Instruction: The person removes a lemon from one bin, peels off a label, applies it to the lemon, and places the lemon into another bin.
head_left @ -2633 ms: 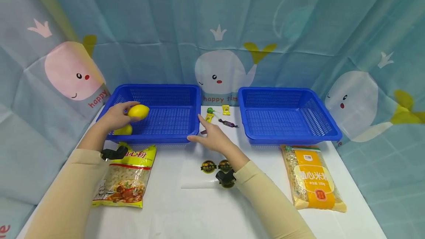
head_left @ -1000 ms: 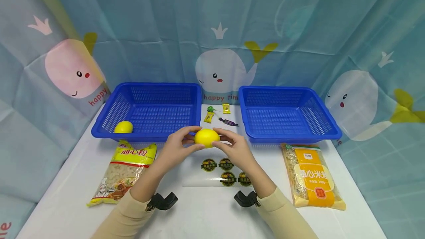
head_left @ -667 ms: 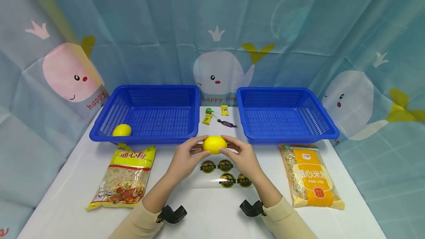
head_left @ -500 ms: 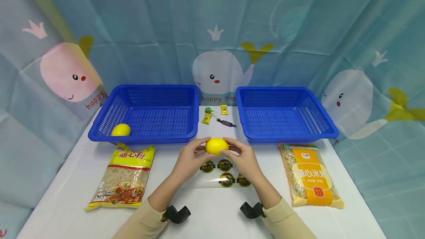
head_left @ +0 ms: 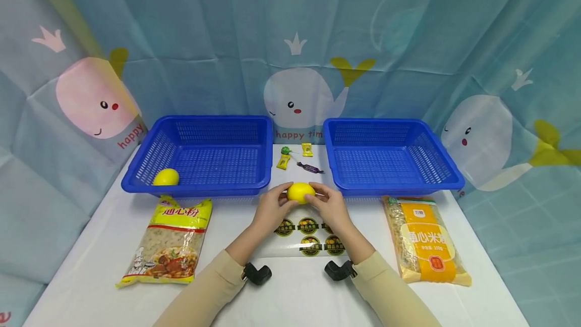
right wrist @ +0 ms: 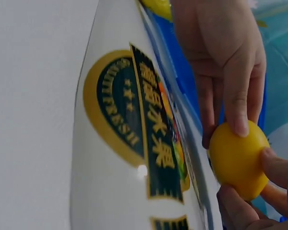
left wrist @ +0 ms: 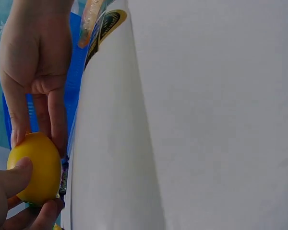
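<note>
A yellow lemon (head_left: 300, 193) is held between both hands over the middle of the table. My left hand (head_left: 271, 210) pinches its left end, and my right hand (head_left: 334, 210) pinches its right end. Both wrist views show fingers and thumbs curled against the lemon (left wrist: 38, 167) from either side. Just below the hands lies a glossy sheet of round black-and-gold stickers (head_left: 310, 246), partly covered by the hands. In the left blue basket (head_left: 204, 189), a second lemon (head_left: 166, 177) rests in the near left corner.
Another blue basket (head_left: 399, 186) stands at the right. Between the baskets lie a green lollipop (head_left: 285, 150), two yellow-wrapped candies (head_left: 283, 161) and a purple-wrapped candy (head_left: 310, 168). Pasta bags lie front left (head_left: 170, 246) and front right (head_left: 428, 241). A curtain (head_left: 299, 14) closes the back.
The left hand has brought the lemon out of the left basket to the middle. The right hand has left that basket's rim and taken the lemon too. Lately both hands shifted slightly right.
</note>
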`<state>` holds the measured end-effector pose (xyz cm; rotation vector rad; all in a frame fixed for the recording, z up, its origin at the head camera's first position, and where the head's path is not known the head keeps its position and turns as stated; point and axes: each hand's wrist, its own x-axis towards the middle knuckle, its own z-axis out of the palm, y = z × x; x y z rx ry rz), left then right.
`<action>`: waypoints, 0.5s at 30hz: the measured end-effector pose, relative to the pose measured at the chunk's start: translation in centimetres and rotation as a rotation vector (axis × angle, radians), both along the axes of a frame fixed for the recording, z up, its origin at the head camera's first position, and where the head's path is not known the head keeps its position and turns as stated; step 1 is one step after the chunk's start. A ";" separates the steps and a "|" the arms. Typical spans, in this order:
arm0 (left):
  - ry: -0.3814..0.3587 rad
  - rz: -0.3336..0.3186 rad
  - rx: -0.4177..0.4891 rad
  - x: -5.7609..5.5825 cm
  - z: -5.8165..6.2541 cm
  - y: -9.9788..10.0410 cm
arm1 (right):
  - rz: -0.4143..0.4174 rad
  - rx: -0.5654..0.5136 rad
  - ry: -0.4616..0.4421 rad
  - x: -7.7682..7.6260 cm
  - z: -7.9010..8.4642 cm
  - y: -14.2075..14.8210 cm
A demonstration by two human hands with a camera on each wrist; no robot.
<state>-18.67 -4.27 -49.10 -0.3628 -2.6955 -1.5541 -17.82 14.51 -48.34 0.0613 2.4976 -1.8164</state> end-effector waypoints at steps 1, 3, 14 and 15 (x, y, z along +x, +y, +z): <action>-0.001 -0.004 -0.004 -0.2 -0.1 0.0 | -0.004 0.004 -0.003 -0.2 -0.2 0.0; -0.003 -0.003 -0.020 -0.5 -0.3 0.1 | -0.010 0.009 -0.010 -0.4 -0.4 0.1; -0.032 0.004 -0.065 -1.1 -0.5 0.3 | 0.009 0.082 -0.040 -1.2 -1.2 0.5; -0.034 0.002 -0.064 -1.1 -0.4 0.3 | 0.012 0.082 -0.043 -1.2 -1.2 0.5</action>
